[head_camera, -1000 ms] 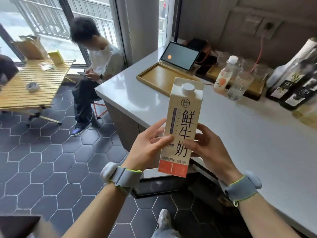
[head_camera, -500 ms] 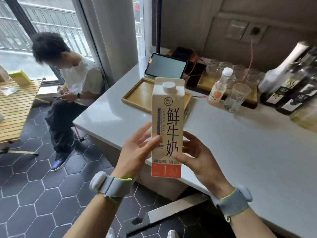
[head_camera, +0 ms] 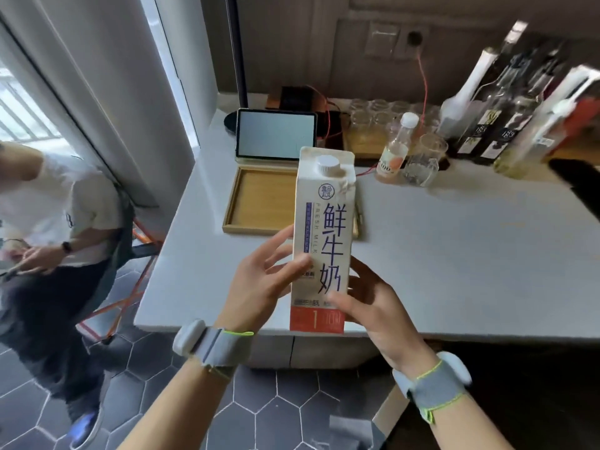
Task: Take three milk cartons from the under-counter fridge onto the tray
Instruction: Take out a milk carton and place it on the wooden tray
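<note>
A tall white milk carton [head_camera: 324, 228] with a white screw cap, dark blue lettering and an orange band at the bottom is held upright in front of me, above the near edge of the white counter. My left hand [head_camera: 259, 280] grips its left side and my right hand [head_camera: 370, 303] grips its lower right side. Behind the carton a shallow wooden tray [head_camera: 259, 199] lies on the counter with nothing in it. The fridge is out of sight.
A tablet [head_camera: 276, 134] stands at the tray's far edge. A small bottle [head_camera: 394, 151], a glass [head_camera: 423, 160], several jars and tall bottles [head_camera: 500, 102] line the back right. The white counter [head_camera: 470, 254] stretches right. A seated person [head_camera: 55, 222] is at the left.
The carton, held in both hands, has come over the counter edge toward the tray. My view has swung right, so the seated person has shifted to the left edge.
</note>
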{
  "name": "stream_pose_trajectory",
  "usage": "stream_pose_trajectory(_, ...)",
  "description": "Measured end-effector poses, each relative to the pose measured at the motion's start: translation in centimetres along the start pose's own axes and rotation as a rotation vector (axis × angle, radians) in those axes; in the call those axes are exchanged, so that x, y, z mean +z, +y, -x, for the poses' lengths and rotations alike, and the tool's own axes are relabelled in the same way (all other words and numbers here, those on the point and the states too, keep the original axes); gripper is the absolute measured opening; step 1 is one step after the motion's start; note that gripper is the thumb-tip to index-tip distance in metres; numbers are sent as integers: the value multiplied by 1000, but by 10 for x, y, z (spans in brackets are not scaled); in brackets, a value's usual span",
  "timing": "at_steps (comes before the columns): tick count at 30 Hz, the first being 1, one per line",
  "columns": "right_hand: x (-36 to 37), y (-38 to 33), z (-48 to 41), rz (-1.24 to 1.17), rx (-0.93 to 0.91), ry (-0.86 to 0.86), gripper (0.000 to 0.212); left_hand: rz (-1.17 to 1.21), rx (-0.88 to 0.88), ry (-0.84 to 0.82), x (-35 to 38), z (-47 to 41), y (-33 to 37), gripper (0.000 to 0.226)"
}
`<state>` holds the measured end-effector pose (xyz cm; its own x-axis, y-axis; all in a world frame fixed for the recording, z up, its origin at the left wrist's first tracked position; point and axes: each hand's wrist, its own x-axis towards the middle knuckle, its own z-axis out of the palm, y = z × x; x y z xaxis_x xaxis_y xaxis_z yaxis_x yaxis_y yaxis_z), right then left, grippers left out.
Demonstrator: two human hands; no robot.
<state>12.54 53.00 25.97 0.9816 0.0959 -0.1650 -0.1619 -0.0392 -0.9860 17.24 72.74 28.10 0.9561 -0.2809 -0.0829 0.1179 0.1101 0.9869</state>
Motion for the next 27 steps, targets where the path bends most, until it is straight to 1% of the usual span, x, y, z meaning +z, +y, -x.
stream_pose_trajectory(6,39,-4,-25,32,21,35,60,0,-23,-45,-48,-17,4,52)
stream_pose_trajectory(11,50,-6,-67,79,49,5,69,-43,-50,-64,-79,-45,1,56)
stream_pose_trajectory(14,51,-5,-103,109,50,-29,70,-59,-56,-115,-99,-67,0,51)
stream_pose_trajectory(20,52,-10,-200,167,41,-60,68,-115,-111,-131,-140,-147,5,50)
stream_pose_trajectory(24,46,-8,-261,181,60,-42,80,-138,-142,-171,-152,-204,9,56)
stream_pose_trajectory(27,44,-10,-294,200,64,-46,83,-150,-167,-196,-160,-236,12,58)
